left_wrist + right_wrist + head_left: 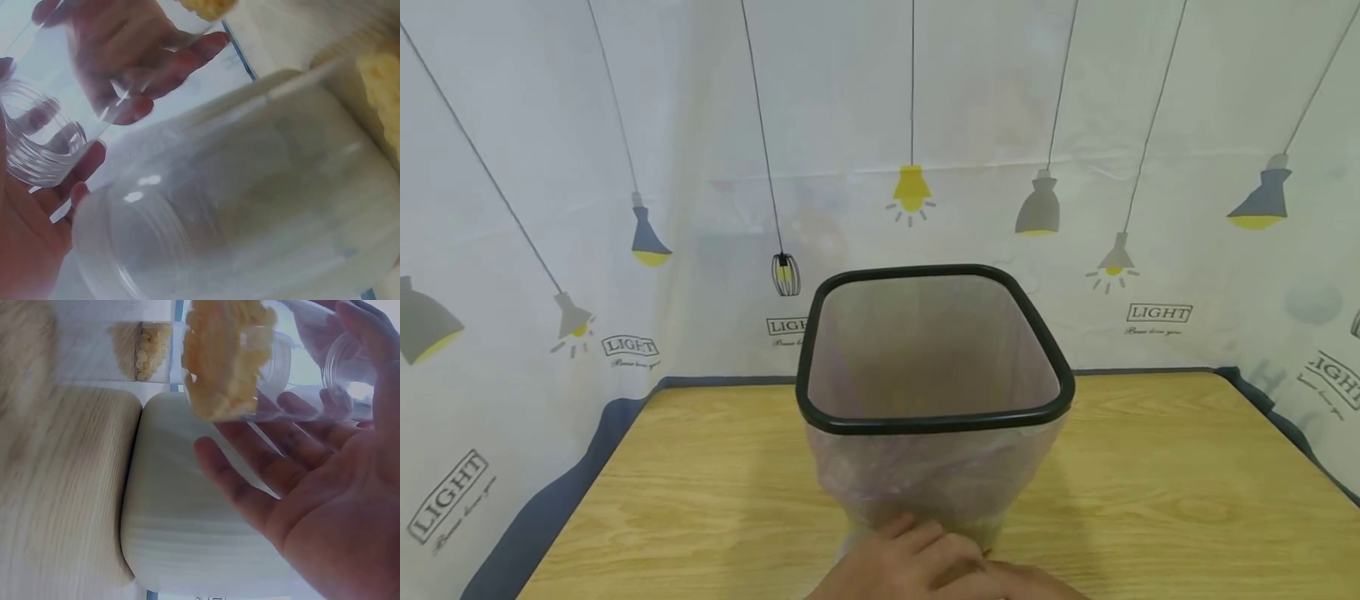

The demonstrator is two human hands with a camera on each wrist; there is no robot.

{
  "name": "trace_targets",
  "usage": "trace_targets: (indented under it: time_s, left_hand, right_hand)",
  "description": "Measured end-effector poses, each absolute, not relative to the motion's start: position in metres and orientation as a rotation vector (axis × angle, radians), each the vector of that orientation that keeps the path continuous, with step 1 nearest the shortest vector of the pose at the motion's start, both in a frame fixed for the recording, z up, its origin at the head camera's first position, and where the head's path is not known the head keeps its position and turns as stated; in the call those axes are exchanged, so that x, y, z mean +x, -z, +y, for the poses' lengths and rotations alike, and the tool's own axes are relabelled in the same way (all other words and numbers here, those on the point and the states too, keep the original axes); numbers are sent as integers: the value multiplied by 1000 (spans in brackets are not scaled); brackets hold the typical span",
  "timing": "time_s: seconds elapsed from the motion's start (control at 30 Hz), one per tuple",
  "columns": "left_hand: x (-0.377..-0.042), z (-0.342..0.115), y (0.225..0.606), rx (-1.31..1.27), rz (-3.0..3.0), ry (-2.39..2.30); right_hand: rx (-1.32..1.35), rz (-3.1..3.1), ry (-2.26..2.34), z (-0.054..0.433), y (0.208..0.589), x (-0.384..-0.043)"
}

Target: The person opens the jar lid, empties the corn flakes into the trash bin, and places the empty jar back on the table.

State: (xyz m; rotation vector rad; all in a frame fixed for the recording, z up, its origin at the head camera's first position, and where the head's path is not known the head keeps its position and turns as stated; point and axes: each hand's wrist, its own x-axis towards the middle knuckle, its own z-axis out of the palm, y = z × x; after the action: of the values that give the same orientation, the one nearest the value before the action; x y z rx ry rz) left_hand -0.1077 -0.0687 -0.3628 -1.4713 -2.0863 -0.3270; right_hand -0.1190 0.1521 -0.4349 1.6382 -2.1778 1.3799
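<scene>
Right hand (337,512) is cradling a clear threaded-neck jar (274,369), thumb and fingers curving around it. Jar's neck is lying toward the palm; yellow flakes (225,359) are sitting at the far end, beyond the fingers. Left hand (28,240) is curling around the neck. Second clear jar (250,194), also containing flakes, is resting just beside. Black-rimmed, lined bin (936,471) is standing beyond both hands on the wood-grain table (1172,475).
</scene>
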Motion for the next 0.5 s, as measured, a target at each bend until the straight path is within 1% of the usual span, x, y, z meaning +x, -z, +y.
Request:
trace_targets:
  time_s: [0.07, 0.23, 0.5]
  left_hand:
    - [-108, -68, 360, -1447, -2095, 342]
    - [-108, -69, 354, -1394, -2100, 373]
    - [-116, -70, 355, -1310, -1902, 380]
  right_hand:
    - [1641, -2263, -1500, 155, 430, -121]
    - [1497, -2569, -1463, 159, 421, -122]
    - [1273, -2656, -1578, 153, 416, -117]
